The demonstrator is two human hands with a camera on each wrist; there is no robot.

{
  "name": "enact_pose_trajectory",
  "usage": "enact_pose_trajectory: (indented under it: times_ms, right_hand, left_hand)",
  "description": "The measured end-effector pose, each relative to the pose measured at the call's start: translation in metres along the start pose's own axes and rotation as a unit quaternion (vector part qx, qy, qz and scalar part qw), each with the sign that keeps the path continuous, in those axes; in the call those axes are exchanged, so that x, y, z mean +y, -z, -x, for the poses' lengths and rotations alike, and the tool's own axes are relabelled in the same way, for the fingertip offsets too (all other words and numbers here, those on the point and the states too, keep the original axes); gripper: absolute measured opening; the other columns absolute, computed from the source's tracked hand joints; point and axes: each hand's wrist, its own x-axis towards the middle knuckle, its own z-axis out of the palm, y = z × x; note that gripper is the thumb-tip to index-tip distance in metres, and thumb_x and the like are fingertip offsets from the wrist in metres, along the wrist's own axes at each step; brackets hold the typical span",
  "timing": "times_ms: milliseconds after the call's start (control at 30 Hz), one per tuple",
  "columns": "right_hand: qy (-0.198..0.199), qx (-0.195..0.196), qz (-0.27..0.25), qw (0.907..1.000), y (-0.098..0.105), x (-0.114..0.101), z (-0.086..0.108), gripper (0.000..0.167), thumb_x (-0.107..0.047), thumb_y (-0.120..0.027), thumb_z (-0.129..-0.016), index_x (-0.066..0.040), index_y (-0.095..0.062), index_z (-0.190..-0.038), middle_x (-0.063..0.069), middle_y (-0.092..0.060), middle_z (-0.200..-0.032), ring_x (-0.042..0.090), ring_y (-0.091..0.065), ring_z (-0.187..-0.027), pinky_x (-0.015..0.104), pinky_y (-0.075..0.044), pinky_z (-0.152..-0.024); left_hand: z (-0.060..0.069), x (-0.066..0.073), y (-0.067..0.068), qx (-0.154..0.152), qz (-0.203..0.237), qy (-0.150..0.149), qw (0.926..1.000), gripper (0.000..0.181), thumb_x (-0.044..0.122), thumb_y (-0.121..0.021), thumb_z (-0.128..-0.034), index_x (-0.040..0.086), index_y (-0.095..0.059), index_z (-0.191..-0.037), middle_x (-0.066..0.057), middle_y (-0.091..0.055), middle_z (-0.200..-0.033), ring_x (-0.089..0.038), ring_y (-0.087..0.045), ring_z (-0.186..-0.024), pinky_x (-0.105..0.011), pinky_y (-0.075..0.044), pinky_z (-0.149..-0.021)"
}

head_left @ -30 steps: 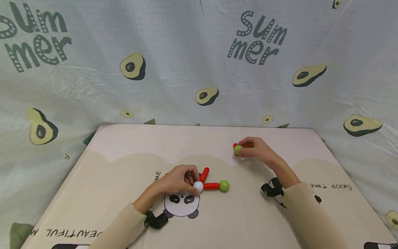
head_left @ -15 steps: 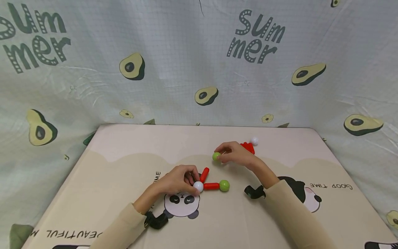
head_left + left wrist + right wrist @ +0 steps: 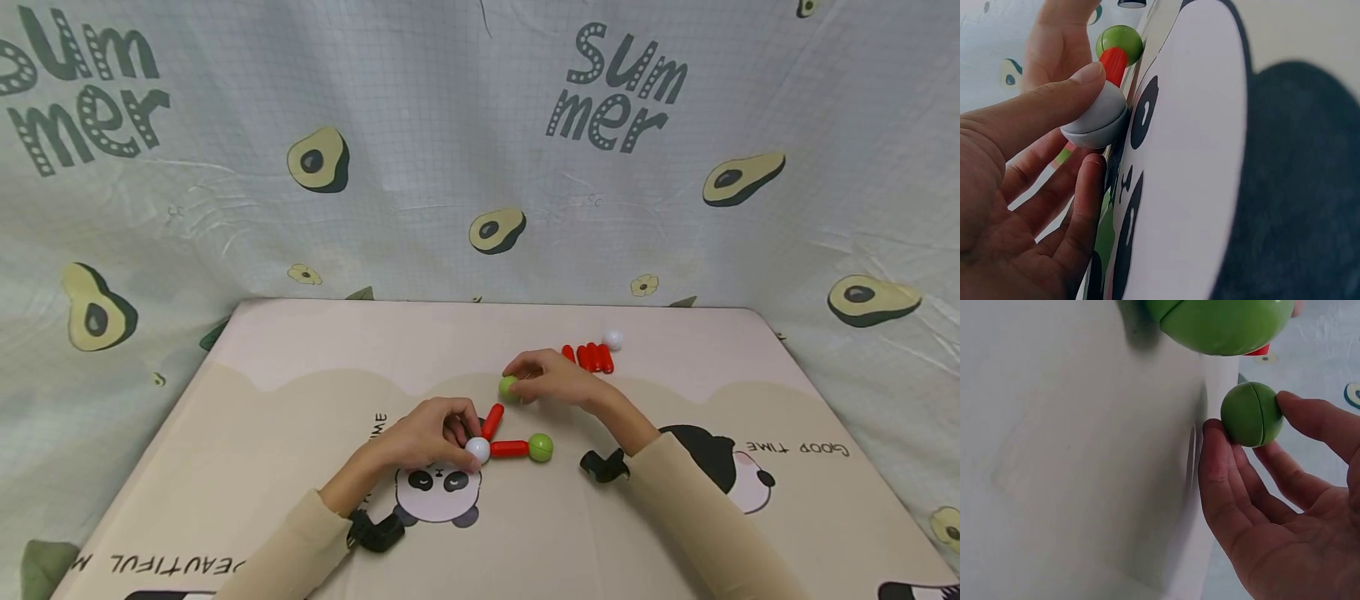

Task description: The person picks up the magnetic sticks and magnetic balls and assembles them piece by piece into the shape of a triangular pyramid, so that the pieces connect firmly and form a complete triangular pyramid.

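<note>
My left hand (image 3: 427, 433) holds a white ball (image 3: 478, 450) down on the table, thumb and fingers around it. Two red rods extend from that ball: one rod (image 3: 510, 449) points right and ends in a green ball (image 3: 540, 447), the other rod (image 3: 492, 421) slants away with its far end bare. Between thumb and fingertips, my right hand (image 3: 555, 379) pinches a second green ball (image 3: 508, 388), just beyond the slanted rod's bare end. The right wrist view shows this pinched ball (image 3: 1250, 415) apart from the bigger-looking green ball (image 3: 1229, 325) at the top.
Farther back on the table, several loose red rods (image 3: 592, 358) lie side by side, with a white ball (image 3: 612, 339) by them. The table cover (image 3: 600, 533) has printed animals and lettering. A patterned curtain (image 3: 420, 125) hangs behind the table's back edge.
My right hand has carried the green ball left and nearer from the pile of red rods to the slanted rod's end, uncovering the pile. My left hand has stayed still.
</note>
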Motion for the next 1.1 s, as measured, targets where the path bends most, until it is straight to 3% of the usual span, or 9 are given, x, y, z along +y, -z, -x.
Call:
enact_pose_trajectory:
  times_ms: [600,1100]
  right_hand:
    - [0.011,-0.048,-0.013,0.9987,-0.0012,-0.0056,-0.0012,0.034,-0.014,-0.062,-0.099,0.001,-0.062,-0.129,0.016,-0.070,-0.112,0.020,-0.070,-0.092,0.035,-0.061,-0.087]
    - [0.010,-0.044,-0.020,0.9988,0.0004,0.0015,0.0003,0.034,-0.015,-0.063,-0.100,0.001,-0.062,-0.130,0.016,-0.071,-0.117,0.020,-0.069,-0.095,0.035,-0.061,-0.088]
  left_hand:
    - [-0.0017,0.0023,0.0001,-0.001,0.006,0.006,1.0000,0.032,0.014,-0.091,-0.0771,0.015,-0.068,-0.100,-0.001,-0.069,-0.093,-0.016,-0.064,-0.085,-0.026,-0.054,-0.075]
    - [-0.0023,0.0018,0.0004,-0.002,0.004,0.002,1.0000,0.032,0.015,-0.090,-0.0781,0.012,-0.067,-0.101,-0.004,-0.070,-0.094,-0.016,-0.064,-0.085,-0.025,-0.054,-0.076]
